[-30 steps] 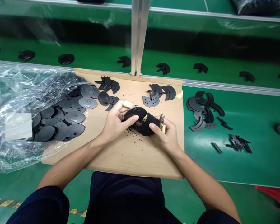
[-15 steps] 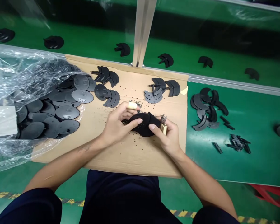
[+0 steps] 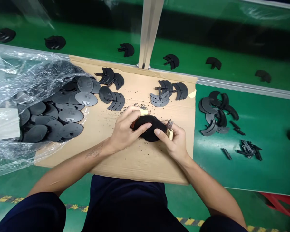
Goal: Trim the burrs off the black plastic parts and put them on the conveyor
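Between my two hands, above the cardboard sheet (image 3: 125, 167), is a rounded black plastic part (image 3: 148, 129). My left hand (image 3: 125, 129) grips its left side, thumb on top and a yellow wrap round one finger. On the right edge, my right hand (image 3: 175, 141) closes with its thumb on the face. A small pair of cutting pliers (image 3: 169, 127) with a pale yellow handle is also tucked in my right hand, jaws pointing up. Tiny black bits (image 3: 141, 107) lie scattered on the cardboard around the hands. The underside of the part is hidden.
A clear plastic bag (image 3: 38, 71) of oval black discs (image 3: 71, 115) lies at the left. Fan-shaped black parts (image 3: 116, 101) sit on the cardboard's far side. More curved pieces (image 3: 209, 128) and short black pieces (image 3: 248, 149) rest on the green table (image 3: 232, 174). A metal post (image 3: 149, 35) stands behind.
The black pieces in my hands now overlap as one rounded shape, where two outlines showed before. My left hand has shifted slightly right, its fingers curled further over the far edge.
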A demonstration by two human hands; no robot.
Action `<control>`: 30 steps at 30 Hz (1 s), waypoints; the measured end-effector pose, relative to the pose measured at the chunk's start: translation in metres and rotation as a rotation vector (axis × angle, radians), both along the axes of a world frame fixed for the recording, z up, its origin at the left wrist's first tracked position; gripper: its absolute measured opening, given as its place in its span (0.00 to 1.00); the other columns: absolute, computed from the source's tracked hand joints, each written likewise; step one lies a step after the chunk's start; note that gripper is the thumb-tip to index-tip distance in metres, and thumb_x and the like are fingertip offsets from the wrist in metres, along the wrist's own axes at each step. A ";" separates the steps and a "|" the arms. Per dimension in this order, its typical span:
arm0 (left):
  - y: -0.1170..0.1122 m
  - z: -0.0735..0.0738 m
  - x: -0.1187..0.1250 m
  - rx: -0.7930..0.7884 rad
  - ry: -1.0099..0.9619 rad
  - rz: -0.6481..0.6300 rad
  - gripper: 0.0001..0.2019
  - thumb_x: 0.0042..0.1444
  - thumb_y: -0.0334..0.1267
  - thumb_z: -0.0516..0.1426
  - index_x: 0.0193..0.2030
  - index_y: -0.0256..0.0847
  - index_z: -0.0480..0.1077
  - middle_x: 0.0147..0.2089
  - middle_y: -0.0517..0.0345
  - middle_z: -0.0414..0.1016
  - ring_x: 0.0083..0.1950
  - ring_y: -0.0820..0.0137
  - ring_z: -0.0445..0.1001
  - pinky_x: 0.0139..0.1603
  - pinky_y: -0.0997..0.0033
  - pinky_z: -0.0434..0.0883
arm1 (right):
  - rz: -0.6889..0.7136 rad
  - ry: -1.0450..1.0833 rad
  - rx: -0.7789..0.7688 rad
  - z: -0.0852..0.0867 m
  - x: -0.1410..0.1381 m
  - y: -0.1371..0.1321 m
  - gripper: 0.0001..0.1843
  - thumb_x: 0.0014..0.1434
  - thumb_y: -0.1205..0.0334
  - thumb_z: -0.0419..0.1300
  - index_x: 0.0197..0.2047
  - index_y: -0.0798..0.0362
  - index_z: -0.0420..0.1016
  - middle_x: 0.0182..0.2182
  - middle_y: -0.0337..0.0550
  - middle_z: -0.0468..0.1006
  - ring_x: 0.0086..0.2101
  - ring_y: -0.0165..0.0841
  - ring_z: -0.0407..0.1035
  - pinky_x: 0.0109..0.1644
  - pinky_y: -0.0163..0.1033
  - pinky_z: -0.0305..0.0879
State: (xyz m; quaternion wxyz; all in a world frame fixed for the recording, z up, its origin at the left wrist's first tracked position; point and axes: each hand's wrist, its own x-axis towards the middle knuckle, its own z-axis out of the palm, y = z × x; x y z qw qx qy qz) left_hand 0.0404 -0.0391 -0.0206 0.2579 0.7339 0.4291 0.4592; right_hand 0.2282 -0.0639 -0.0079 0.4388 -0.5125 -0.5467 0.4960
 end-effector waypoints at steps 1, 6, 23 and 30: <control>0.000 -0.001 0.000 -0.036 0.005 -0.027 0.11 0.67 0.43 0.60 0.47 0.38 0.74 0.41 0.55 0.76 0.42 0.71 0.75 0.41 0.73 0.73 | 0.002 -0.002 0.006 0.000 0.000 0.000 0.21 0.57 0.41 0.69 0.35 0.51 0.75 0.30 0.38 0.75 0.30 0.31 0.66 0.35 0.38 0.67; -0.001 -0.002 0.001 -0.222 -0.087 -0.132 0.12 0.69 0.43 0.57 0.37 0.38 0.71 0.29 0.63 0.72 0.29 0.77 0.70 0.30 0.79 0.67 | 0.014 0.000 0.029 0.001 -0.001 0.000 0.22 0.57 0.40 0.69 0.35 0.51 0.75 0.29 0.37 0.74 0.28 0.30 0.66 0.35 0.37 0.68; -0.001 0.001 0.000 -0.055 -0.057 -0.110 0.15 0.69 0.43 0.57 0.32 0.38 0.67 0.26 0.64 0.67 0.27 0.78 0.65 0.28 0.79 0.63 | 0.023 -0.054 0.114 -0.004 -0.001 -0.001 0.23 0.58 0.39 0.68 0.36 0.52 0.75 0.30 0.38 0.76 0.30 0.31 0.69 0.35 0.37 0.70; 0.002 0.008 -0.008 0.070 0.036 -0.155 0.12 0.69 0.39 0.57 0.33 0.38 0.67 0.26 0.64 0.66 0.26 0.78 0.64 0.27 0.79 0.63 | 0.056 -0.100 0.183 0.001 0.004 0.002 0.18 0.61 0.43 0.68 0.39 0.51 0.77 0.34 0.41 0.80 0.34 0.33 0.74 0.40 0.39 0.74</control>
